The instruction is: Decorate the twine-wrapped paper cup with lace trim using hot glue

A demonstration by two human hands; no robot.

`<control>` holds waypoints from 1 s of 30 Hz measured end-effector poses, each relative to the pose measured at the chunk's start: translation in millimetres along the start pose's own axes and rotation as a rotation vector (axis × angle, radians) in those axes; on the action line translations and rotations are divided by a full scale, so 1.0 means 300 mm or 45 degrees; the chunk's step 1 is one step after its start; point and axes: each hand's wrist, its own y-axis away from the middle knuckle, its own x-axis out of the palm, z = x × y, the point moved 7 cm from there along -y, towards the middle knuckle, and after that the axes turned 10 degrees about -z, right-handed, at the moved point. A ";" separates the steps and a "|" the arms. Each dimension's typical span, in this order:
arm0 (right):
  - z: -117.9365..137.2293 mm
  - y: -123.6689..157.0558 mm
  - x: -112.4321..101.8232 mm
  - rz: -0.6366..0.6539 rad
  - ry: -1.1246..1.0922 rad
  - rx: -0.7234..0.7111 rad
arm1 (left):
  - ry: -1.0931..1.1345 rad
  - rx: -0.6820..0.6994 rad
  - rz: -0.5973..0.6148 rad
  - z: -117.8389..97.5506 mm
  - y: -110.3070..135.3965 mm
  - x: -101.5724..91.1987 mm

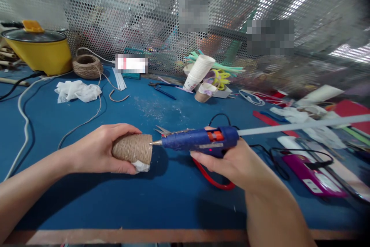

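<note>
Head view: a twine-wrapped cup (131, 148) is held apparently just above the tabletop (115, 204), left of centre, in the left hand (101, 148), while a glue gun (196, 140) is gripped in the right hand (228, 166). The cup is tipped onto its side, probably so that its end edge is presented to the nozzle (156, 143). By this edge the nozzle is pointed leftward; whether the cup is touched by it cannot be told. The gun is held nearly level, seemingly so that it is kept in line with the cup, and room is left behind it for the long glue stick (289, 125). A white scrap (141, 166) is seen at the cup's lower edge, beside the left thumb. The twine ball (86, 66) is set at the back left, presumably out of the way, and scissors (163, 129) are partly hidden beneath the gun.

The left hand is half closed around the cup, with fingers curled over the far side and the thumb laid along the near side. The right hand is wrapped around the gun's handle; the trigger is hidden, so whether it is squeezed cannot be told. Both forearms are angled inward from the lower corners.
</note>
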 end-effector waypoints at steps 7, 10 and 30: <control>0.001 0.003 0.007 0.058 0.002 0.033 | -0.016 0.008 -0.016 0.002 -0.002 0.002; -0.005 0.000 0.002 0.026 -0.013 0.042 | -0.005 0.016 -0.018 0.004 0.000 0.003; -0.005 -0.008 -0.006 -0.014 -0.063 0.002 | 0.001 0.012 -0.062 0.012 0.004 -0.004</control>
